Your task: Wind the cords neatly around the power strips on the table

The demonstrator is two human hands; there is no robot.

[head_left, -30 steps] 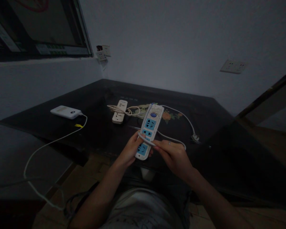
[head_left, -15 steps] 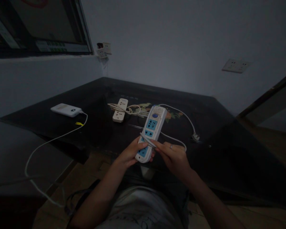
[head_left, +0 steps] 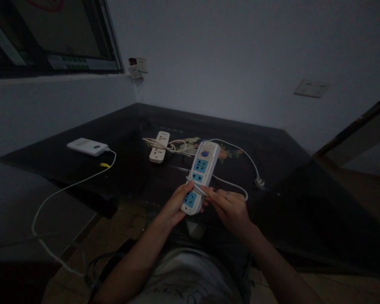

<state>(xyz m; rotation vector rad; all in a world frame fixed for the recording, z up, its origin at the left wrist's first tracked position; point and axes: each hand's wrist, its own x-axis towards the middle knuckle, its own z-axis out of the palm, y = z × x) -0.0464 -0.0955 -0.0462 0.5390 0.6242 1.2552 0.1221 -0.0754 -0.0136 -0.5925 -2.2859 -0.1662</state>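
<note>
My left hand [head_left: 173, 205] grips the near end of a white power strip with blue sockets [head_left: 199, 171], held above the near edge of a dark table [head_left: 129, 139]. My right hand [head_left: 230, 207] pinches the strip's white cord [head_left: 230, 184] where it loops across the strip's face. The cord runs right over the table to its plug [head_left: 260, 182]. A ring shows on a right finger.
A second, cream power strip [head_left: 159, 152] with a coiled cord lies further back on the table. A white power bank [head_left: 87, 146] lies at the left with a cable trailing off the edge. Wall sockets [head_left: 310, 88] sit on the right wall and in the corner [head_left: 136, 67].
The hands and the strip have stayed almost in place, the cord loop drawn across its face. The strip's far end has shifted slightly to the right.
</note>
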